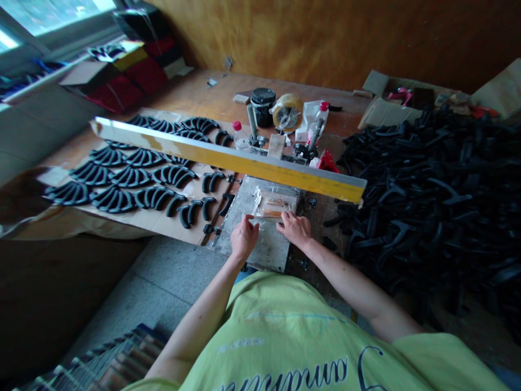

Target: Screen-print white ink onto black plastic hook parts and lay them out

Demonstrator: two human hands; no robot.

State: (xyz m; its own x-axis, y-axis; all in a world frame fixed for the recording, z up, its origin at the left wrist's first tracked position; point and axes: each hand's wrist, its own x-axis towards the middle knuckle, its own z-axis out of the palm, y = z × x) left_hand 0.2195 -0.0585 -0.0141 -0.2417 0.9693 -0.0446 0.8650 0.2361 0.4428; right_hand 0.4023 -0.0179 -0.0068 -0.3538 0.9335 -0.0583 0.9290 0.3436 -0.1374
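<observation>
A metal plate (265,247) lies at the near edge of the table, in front of my body. On it sits a jig with pale wooden strips (273,208) and shiny clear plastic film (258,200). My left hand (244,239) is closed in a pinch at the near left corner of the film; what lies between its fingertips is too small to make out. Curled over the near right edge of the film, my right hand (296,229) has its fingers closed on it beside the strips. Just beyond, a long yellow-and-white bar (228,157) stretches across above the plate.
Rows of curved black handles (118,176) cover cardboard (191,234) on the left. At right lies a large heap of black parts (423,201). Behind the bar stand a black jar (264,106), a tape roll (287,113) and red-capped bottles (240,136).
</observation>
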